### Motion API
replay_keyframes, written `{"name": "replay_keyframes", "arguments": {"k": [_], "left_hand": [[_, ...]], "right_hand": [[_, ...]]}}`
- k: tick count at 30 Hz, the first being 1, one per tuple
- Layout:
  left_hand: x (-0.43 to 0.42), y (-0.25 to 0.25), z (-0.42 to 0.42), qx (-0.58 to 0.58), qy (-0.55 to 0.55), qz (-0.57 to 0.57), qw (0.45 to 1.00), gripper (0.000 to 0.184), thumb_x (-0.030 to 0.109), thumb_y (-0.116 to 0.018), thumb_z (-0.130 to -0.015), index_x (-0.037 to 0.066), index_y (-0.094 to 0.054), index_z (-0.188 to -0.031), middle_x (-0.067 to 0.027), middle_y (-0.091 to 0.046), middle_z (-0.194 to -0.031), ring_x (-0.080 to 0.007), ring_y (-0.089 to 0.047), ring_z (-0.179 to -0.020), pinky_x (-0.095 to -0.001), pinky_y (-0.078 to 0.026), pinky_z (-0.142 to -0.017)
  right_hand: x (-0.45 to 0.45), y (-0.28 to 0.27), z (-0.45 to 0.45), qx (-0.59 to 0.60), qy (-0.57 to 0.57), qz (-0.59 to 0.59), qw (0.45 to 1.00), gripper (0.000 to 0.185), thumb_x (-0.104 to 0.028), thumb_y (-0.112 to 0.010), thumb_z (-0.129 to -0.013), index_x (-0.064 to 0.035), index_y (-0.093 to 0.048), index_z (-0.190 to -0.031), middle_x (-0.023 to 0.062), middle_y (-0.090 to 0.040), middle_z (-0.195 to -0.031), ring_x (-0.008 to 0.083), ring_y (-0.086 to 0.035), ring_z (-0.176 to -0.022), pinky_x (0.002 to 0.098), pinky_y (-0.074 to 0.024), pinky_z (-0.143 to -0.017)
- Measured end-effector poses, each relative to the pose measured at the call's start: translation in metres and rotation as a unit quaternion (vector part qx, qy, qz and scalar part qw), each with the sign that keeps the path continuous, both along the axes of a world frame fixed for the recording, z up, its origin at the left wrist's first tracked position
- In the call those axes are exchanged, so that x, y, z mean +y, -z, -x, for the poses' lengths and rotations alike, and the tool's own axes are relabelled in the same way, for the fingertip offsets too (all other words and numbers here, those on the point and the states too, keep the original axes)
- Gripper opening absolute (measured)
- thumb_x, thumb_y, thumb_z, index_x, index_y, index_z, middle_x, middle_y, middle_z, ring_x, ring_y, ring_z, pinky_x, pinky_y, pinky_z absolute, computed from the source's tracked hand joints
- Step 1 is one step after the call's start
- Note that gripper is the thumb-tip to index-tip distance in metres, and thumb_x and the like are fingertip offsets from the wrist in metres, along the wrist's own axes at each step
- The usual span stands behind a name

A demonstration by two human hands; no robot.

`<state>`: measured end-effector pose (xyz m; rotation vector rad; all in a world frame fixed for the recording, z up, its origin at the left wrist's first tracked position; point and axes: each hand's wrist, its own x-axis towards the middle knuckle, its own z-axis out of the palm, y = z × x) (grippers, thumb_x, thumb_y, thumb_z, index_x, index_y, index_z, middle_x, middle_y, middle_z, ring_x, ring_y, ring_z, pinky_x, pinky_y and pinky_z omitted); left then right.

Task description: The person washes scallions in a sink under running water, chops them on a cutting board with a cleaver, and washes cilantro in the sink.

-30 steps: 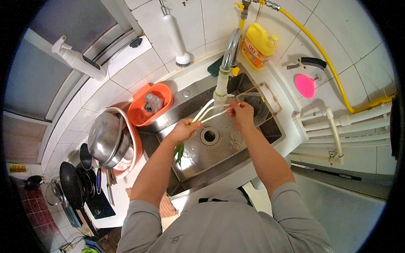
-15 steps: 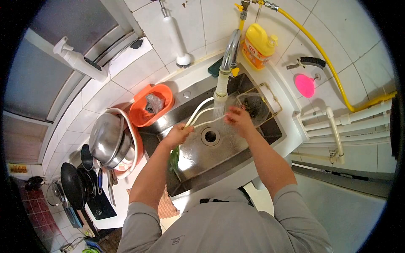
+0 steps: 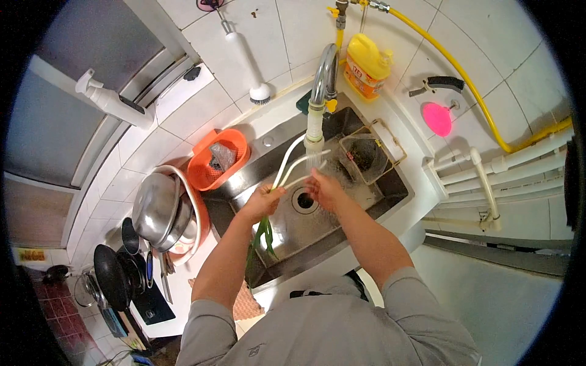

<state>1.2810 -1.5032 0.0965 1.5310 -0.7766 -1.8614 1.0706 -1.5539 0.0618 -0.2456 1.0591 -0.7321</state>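
Long green onions, white at the stalks with green leaves, are in my left hand, whose fingers are wrapped round them. The leaves hang below that hand over the sink's left part. Their white ends reach up under the faucet, where water runs. My right hand is at the lower white stalk, near the drain, with fingers bent; whether it grips the stalk is hard to make out. Below both hands is the metal sink.
An orange basket stands at the sink's left, near stacked metal bowls. A strainer with dark scraps hangs in the right corner. Behind the sink stands a yellow bottle. Pans lie far left.
My right hand has moved left and down along the stalks, closer to my left hand. The green leaves hang more spread out. The whole view has shifted slightly.
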Motion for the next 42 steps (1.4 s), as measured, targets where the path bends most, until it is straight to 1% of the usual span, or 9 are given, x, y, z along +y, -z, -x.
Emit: {"name": "replay_keyframes", "arguments": {"k": [5,11,23,26,27,30,36,39,42], "left_hand": [[0.009,0.001,-0.004,-0.106,0.088,-0.039,0.990,0.026,0.031,-0.059,-0.090,0.006,-0.059,-0.097,0.0066,-0.035,-0.056,-0.0065,-0.029,-0.043,-0.0236,-0.023,-0.039],[0.010,-0.007,-0.007,-0.041,0.084,-0.034,0.995,0.026,0.032,-0.057,-0.091,0.006,-0.057,-0.095,0.0068,-0.033,-0.055,-0.0065,-0.028,-0.044,-0.0239,-0.023,-0.040],[0.009,-0.004,-0.011,-0.029,0.063,-0.045,0.997,0.025,0.031,-0.057,-0.091,0.007,-0.060,-0.095,0.0067,-0.034,-0.056,-0.0062,-0.029,-0.045,-0.0240,-0.023,-0.041],[0.007,-0.007,-0.012,-0.015,0.048,-0.058,0.997,0.025,0.031,-0.056,-0.092,0.006,-0.060,-0.096,0.0064,-0.034,-0.056,-0.0063,-0.029,-0.046,-0.0237,-0.023,-0.042],[0.006,-0.007,-0.012,-0.011,0.044,-0.059,0.997,0.026,0.031,-0.056,-0.092,0.006,-0.060,-0.096,0.0064,-0.034,-0.057,-0.0063,-0.029,-0.046,-0.0236,-0.023,-0.042],[0.004,-0.004,-0.009,0.002,0.036,-0.055,0.998,0.026,0.032,-0.057,-0.091,0.006,-0.059,-0.097,0.0064,-0.034,-0.057,-0.0066,-0.029,-0.046,-0.0237,-0.023,-0.042],[0.001,-0.003,-0.002,0.022,0.023,-0.039,0.999,0.029,0.034,-0.056,-0.092,0.006,-0.059,-0.099,0.0061,-0.034,-0.056,-0.0068,-0.029,-0.046,-0.0248,-0.023,-0.043],[0.000,-0.005,-0.001,0.040,0.014,-0.034,0.998,0.028,0.033,-0.055,-0.092,0.006,-0.058,-0.101,0.0057,-0.034,-0.057,-0.0069,-0.029,-0.046,-0.0246,-0.024,-0.042],[-0.002,0.005,0.004,0.079,0.012,-0.042,0.996,0.027,0.032,-0.053,-0.094,0.006,-0.057,-0.102,0.0052,-0.034,-0.058,-0.0071,-0.029,-0.046,-0.0233,-0.024,-0.041]], "right_hand": [[-0.017,0.013,0.001,0.136,0.003,0.170,0.976,0.017,-0.015,-0.053,-0.091,0.0009,-0.060,-0.089,0.0067,-0.060,-0.069,0.0124,-0.055,-0.055,0.0257,-0.0435,-0.047],[-0.024,-0.008,0.020,0.303,-0.055,0.256,0.916,0.018,-0.013,-0.059,-0.087,0.0042,-0.060,-0.088,0.0079,-0.061,-0.069,0.0134,-0.056,-0.050,0.0281,-0.0459,-0.045],[-0.053,-0.019,0.076,0.239,-0.057,0.206,0.947,0.022,-0.017,-0.060,-0.088,0.0046,-0.061,-0.082,0.0087,-0.061,-0.069,0.0148,-0.055,-0.051,0.0296,-0.0446,-0.045],[-0.060,-0.042,0.099,0.427,-0.101,0.244,0.865,0.020,-0.017,-0.061,-0.086,0.0035,-0.062,-0.084,0.0110,-0.061,-0.066,0.0198,-0.058,-0.055,0.0320,-0.0465,-0.051],[-0.071,-0.001,0.114,0.556,-0.168,0.319,0.749,0.019,-0.015,-0.060,-0.084,0.0009,-0.063,-0.093,0.0168,-0.063,-0.086,0.0275,-0.063,-0.072,0.0377,-0.0503,-0.063],[-0.063,-0.007,0.113,0.711,-0.196,0.297,0.606,0.023,-0.016,-0.055,-0.086,-0.0020,-0.064,-0.102,0.0189,-0.058,-0.107,0.0307,-0.061,-0.093,0.0409,-0.0499,-0.079],[-0.064,-0.017,0.113,0.691,-0.265,0.280,0.611,0.028,-0.016,-0.057,-0.083,-0.0047,-0.065,-0.108,0.0217,-0.052,-0.121,0.0324,-0.057,-0.106,0.0404,-0.0491,-0.084],[-0.057,-0.028,0.100,0.568,-0.260,0.220,0.749,0.029,-0.022,-0.060,-0.084,-0.0042,-0.066,-0.105,0.0203,-0.052,-0.123,0.0258,-0.059,-0.101,0.0355,-0.0497,-0.081],[-0.017,-0.008,0.069,0.244,-0.300,0.053,0.921,0.037,-0.030,-0.060,-0.087,-0.0035,-0.059,-0.113,0.0112,-0.057,-0.118,0.0192,-0.057,-0.096,0.0328,-0.0464,-0.083]]}}
